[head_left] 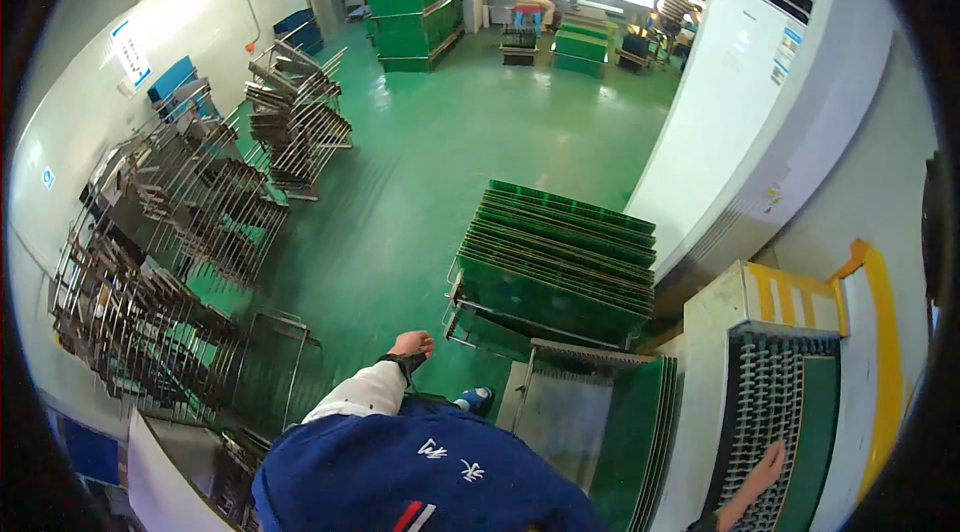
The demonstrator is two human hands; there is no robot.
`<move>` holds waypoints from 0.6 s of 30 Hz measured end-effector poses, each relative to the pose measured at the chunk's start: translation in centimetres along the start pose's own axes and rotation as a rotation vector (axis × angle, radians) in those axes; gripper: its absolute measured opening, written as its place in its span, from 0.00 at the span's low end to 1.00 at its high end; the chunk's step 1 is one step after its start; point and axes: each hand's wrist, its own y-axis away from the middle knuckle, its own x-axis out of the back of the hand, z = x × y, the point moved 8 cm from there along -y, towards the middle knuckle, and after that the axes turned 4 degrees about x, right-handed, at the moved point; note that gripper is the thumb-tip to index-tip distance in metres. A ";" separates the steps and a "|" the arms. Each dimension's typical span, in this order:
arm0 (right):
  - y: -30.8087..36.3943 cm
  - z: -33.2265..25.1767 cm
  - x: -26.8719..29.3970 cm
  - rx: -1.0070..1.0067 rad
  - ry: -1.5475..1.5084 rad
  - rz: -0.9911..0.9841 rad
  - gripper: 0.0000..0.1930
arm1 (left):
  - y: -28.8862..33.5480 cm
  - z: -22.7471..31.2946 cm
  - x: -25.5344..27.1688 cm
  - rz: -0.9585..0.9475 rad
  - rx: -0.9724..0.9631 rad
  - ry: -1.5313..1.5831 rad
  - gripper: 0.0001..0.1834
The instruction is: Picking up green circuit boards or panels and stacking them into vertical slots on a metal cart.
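Observation:
My right hand (765,469) is over the roller conveyor (762,402) at the lower right, beside the left edge of a flat green board (820,412) lying on the rollers. Its fingers reach forward, and no grip on the board shows. My left hand (412,343) hangs over the floor in front of me, fingers loosely extended, holding nothing. Between me and the conveyor stands a metal rack (565,402) with several upright green boards (640,442) at its right side. Just beyond it, another rack holds a dense row of green boards (550,282).
Metal wire racks (190,202) line the left wall. Big green board stacks (415,17) stand at the back, with smaller stacks (580,47) near a lit bench where people sit. A tall white cabinet (735,82) rises at the right. A low metal frame (285,327) is at left.

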 end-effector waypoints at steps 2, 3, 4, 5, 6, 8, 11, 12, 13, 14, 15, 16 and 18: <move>3.8 -2.6 -1.0 -0.019 -0.364 -0.012 0.20 | -3.5 -1.3 -0.2 -0.111 0.048 0.086 0.05; 5.7 -4.5 -3.6 -0.112 -0.586 -0.094 0.20 | -3.3 -1.9 0.5 -0.189 0.070 0.184 0.09; 8.6 -7.1 -4.6 -0.151 -0.662 -0.150 0.19 | -4.9 -2.2 1.0 -0.128 0.062 0.198 0.09; 11.0 -9.5 -5.5 -0.187 -0.727 -0.205 0.19 | -5.6 -2.7 0.1 -0.126 0.068 0.205 0.09; 13.4 -9.6 -7.1 -0.312 -0.654 -0.341 0.19 | -5.9 -3.1 -1.1 -0.078 0.115 0.185 0.10; 17.7 -6.2 -10.7 -0.327 -0.450 -0.462 0.19 | -5.9 -3.4 -2.7 -0.038 0.163 0.169 0.11; 23.0 -7.5 -13.8 0.003 0.004 -0.208 0.16 | -5.5 -2.2 -5.3 -0.405 0.121 0.356 0.05; 24.0 -8.5 -14.9 0.024 -0.012 -0.221 0.16 | -6.0 -1.1 -3.6 -0.342 -0.127 -0.121 0.05; 25.3 -9.3 -14.7 0.193 0.200 -0.130 0.15 | -5.5 -1.3 -5.3 -0.277 -0.050 -0.031 0.05; 26.6 -10.7 -14.5 0.363 0.408 -0.046 0.15 | -4.1 -1.0 -7.0 -0.201 0.018 0.062 0.05; 26.5 -12.8 -13.7 0.378 0.400 -0.053 0.15 | -4.2 -1.0 -6.8 -0.189 0.011 0.074 0.05; 25.8 -12.9 -13.6 0.177 0.300 -0.281 0.18 | -4.3 -1.0 -6.3 -0.168 0.034 0.107 0.06; 24.4 -15.0 -12.6 -0.043 0.247 -0.452 0.19 | -6.4 -1.0 -4.2 -0.305 -0.003 0.203 0.08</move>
